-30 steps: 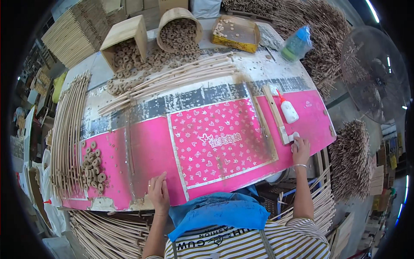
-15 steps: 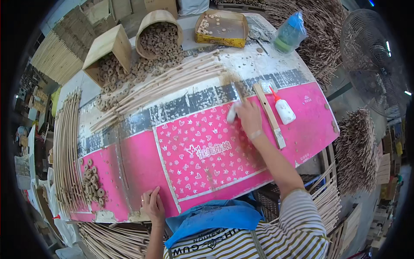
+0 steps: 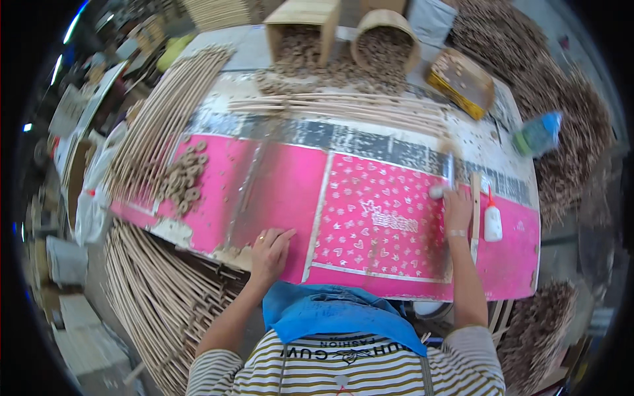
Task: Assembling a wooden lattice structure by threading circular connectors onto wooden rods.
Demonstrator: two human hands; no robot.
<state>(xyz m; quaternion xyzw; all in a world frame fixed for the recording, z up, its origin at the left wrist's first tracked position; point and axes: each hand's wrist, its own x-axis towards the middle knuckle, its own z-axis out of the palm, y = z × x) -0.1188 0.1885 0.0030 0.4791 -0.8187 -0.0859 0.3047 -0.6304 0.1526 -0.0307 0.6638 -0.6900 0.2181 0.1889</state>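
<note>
My left hand [image 3: 269, 256] rests at the near edge of the pink mat [image 3: 284, 178], fingers loosely extended and holding nothing; a ring is on one finger. On the patterned part at right, my right hand [image 3: 457, 214] has its fingers curled down. A small white piece [image 3: 437, 191] lies at its fingertips, and a shiny metal strip [image 3: 450, 168] shows just beyond; blur hides what the fingers grip. Right beside this hand is a narrow wooden strip [image 3: 475, 204]. To its right lies a white glue bottle [image 3: 493, 223] with a red nozzle.
Thin wooden sticks [image 3: 343, 105] lie across the table's far part. Behind them, a wooden box [image 3: 323, 33] and a round tub [image 3: 409, 49] spill wooden rings. More rings [image 3: 185, 175] and sticks [image 3: 165, 112] sit at left. A yellow tray [image 3: 472, 105] and a bagged bottle [image 3: 538, 134] stand far right.
The whole view has swung, so the table sits turned and farther right. My right hand stays by the white piece and wooden strip; my left hand stays at the near edge, its fingers now more stretched.
</note>
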